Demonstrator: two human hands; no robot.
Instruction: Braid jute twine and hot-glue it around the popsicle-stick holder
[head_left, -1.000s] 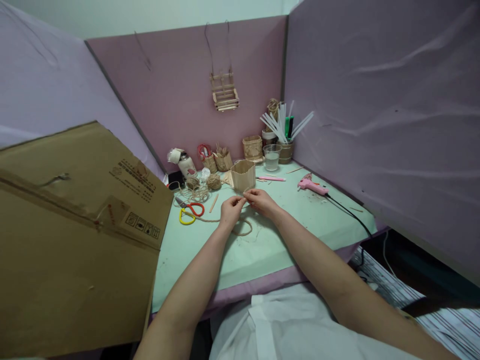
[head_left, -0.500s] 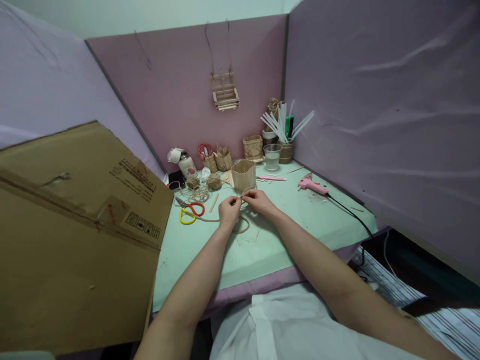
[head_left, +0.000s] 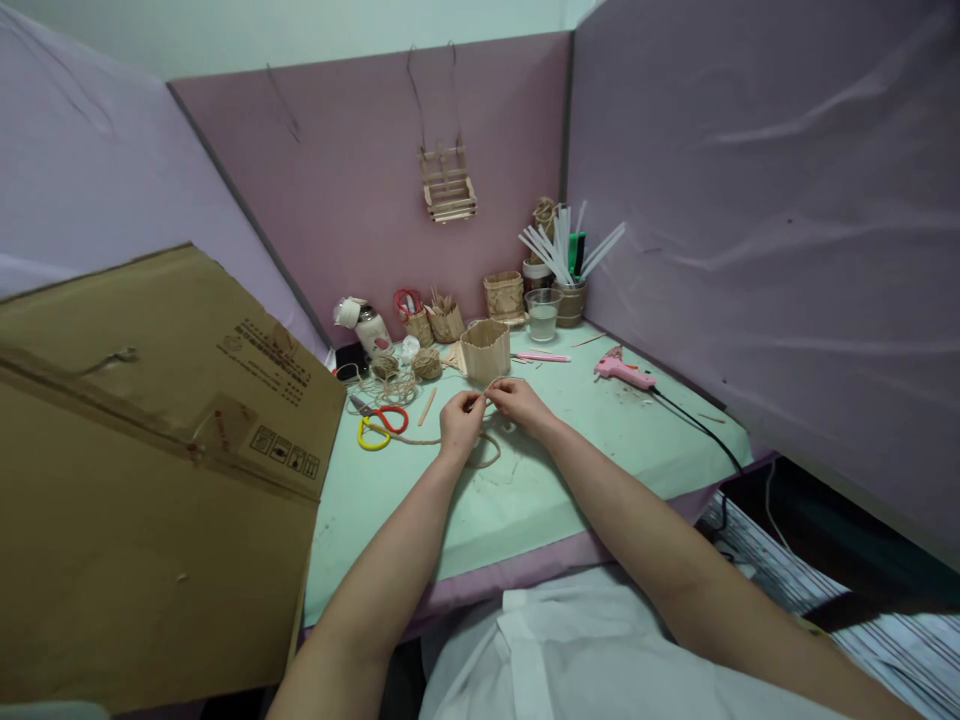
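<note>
Just beyond right hand (head_left: 523, 402), wooden container (head_left: 486, 358)

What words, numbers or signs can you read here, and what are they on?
No word or number reads clearly.
Large flat brown cardboard: dark printed rows, too small and blurred to read.
Same cardboard: four small black-outlined square signs; pictures inside too blurred.
Same cardboard: red marks, too blurred to read.

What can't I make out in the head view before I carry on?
All in the head view:
- How the cord is pinched: covered by the left hand and right hand.
- The wooden cup's inside bottom: hidden by its front wall.
- The cardboard's far left: cut off by the picture's left edge.
- The cardboard's small print: too small and blurred to read.
</note>
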